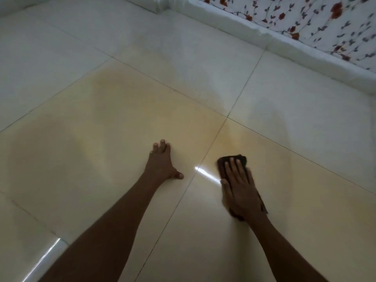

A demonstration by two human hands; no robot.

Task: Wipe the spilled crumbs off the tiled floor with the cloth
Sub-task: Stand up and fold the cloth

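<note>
Right hand (241,190) lies flat on a dark cloth (234,160), fingers (234,169) straight and slightly spread, pressing it to the tiled floor (101,129). Cloth sits at about 4 o'clock from frame centre, edges showing past the fingertips and at the wrist. Left hand (161,162) is planted on the bare tile at about 6 o'clock, well apart from the cloth; fingers extended and close together, thumb splayed out. A grout line runs between the hands. No crumbs discernible; frame is soft. Floral fabric (315,23) at 1 o'clock along the floor's edge.
</note>
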